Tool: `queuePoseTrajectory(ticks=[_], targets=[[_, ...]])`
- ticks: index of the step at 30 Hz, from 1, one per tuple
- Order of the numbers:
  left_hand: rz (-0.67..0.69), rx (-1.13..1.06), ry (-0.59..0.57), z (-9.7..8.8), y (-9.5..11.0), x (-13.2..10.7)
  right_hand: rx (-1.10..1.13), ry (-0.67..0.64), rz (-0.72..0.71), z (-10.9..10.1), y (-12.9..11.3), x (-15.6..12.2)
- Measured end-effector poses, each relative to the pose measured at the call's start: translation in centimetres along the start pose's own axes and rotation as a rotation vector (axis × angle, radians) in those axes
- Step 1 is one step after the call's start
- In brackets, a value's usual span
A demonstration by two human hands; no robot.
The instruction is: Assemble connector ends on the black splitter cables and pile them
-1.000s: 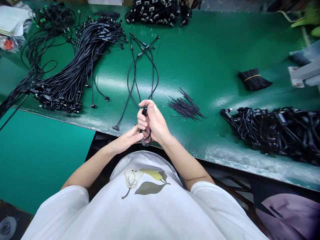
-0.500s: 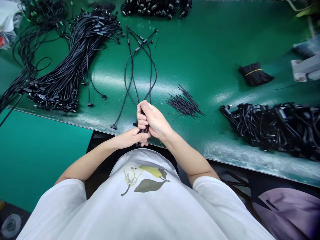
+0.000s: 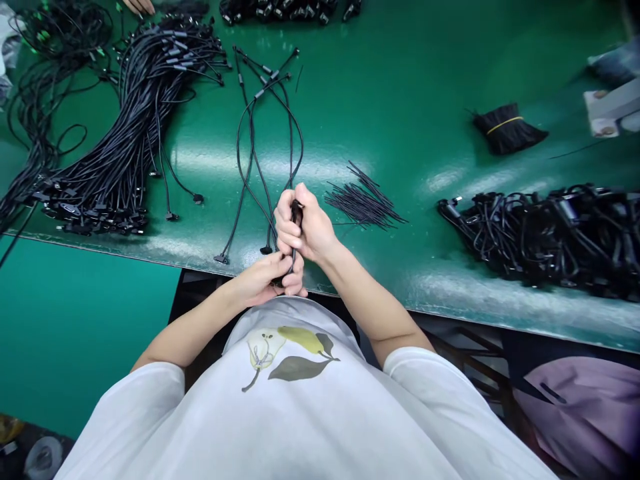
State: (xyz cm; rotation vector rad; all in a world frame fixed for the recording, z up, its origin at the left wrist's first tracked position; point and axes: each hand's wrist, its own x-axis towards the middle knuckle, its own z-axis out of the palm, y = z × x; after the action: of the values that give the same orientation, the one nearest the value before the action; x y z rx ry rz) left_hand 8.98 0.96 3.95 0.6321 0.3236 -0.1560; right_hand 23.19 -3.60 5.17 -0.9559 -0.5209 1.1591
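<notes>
Both hands meet at the near edge of a green table. My right hand is closed round a folded bunch of thin black cables whose loose lengths trail away from me across the table. My left hand sits just below it, fingers curled on the lower end of the same bunch. Connector ends of these cables lie on the table left of my hands.
A big sheaf of black cables lies at the left. A loose pile of black twist ties is right of my hands, a banded tie bundle farther right. Coiled cables heap at the right edge. More cables lie at the back.
My right hand has slid up the cable bunch, and my left hand has closed on its lower end. The camera has tipped slightly, shifting the table upward in view.
</notes>
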Motion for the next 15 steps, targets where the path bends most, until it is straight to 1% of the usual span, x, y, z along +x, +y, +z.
queuePoseTrajectory(ticks=[2,3,4,5,7,9,10,12,15], targets=[[0.167,-0.011,0.204,-0.3,0.8,0.4,-0.202,0.167,-0.168,-1.0,0.6,-0.2],[0.258,-0.025,0.302,-0.6,1.3,0.6,-0.306,0.228,-0.227,-1.3,1.1,-0.6],[0.335,-0.041,0.380,-0.9,1.8,0.8,-0.402,0.259,-0.256,-1.5,1.8,-1.0],[0.390,-0.058,0.433,-1.3,2.3,1.0,-0.487,0.261,-0.260,-1.5,2.7,-1.5],[0.427,-0.059,0.471,-1.8,2.8,1.3,-0.619,0.223,-0.247,-1.2,4.4,-2.2],[0.402,-0.017,0.475,-2.1,2.7,1.5,-0.688,0.210,-0.266,-0.5,5.6,-2.5],[0.390,0.019,0.474,-2.1,2.5,1.6,-0.690,0.218,-0.283,-0.3,5.8,-2.4],[0.363,0.144,0.469,-2.0,1.6,1.6,-0.617,0.203,-0.270,0.1,5.3,-1.9],[0.279,0.464,0.408,-1.8,0.3,1.4,-0.512,0.107,-0.164,0.3,3.5,-1.1]])
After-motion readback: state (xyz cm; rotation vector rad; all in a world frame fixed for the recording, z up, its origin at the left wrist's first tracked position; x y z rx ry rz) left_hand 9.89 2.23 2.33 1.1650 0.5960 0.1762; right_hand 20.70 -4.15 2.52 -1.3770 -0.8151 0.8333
